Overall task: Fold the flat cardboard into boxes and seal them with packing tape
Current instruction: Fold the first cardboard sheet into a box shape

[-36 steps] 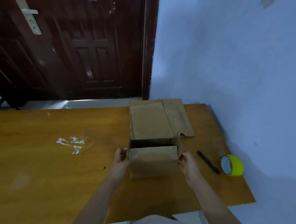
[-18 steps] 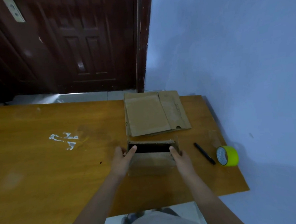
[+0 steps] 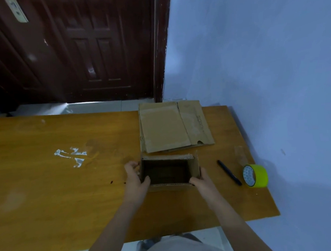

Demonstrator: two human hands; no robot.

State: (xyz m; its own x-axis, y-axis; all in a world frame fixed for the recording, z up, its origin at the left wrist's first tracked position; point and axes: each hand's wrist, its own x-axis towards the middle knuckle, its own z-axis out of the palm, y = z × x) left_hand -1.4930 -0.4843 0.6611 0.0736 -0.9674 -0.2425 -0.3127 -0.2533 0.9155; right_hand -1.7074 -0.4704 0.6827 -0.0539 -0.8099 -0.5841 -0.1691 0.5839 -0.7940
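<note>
**Both Hands Around an Open Cardboard Box**

A small cardboard box (image 3: 194, 169) stood at the centre of the frame on the wooden table (image 3: 49, 189), its top open and its dark inside showing. The left hand (image 3: 136, 179) gripped the box's left wall, the thumb hooked over the near left corner of the rim and the fingers curled along the outer side. The right hand (image 3: 201, 180) gripped the opposite side, thumb over the near right corner and fingers against the right wall. So each grip was clenched on the box, one at either end.

Just above the box in the frame, close behind its far wall, lay a stack of flat cardboard (image 3: 170, 127), its far edge reaching past the back edge of the table. To the right of the box lay a black marker (image 3: 229, 172), slanting from upper left to lower right. Just right of the marker, a roll of yellow-green packing tape (image 3: 256, 175) stood on its edge near the table's right side.

White smears (image 3: 71, 156) marked the tabletop left of centre. A dark red-brown door (image 3: 89, 48) filled the upper left of the frame, and a pale blue wall (image 3: 253, 53) filled the upper right.
</note>
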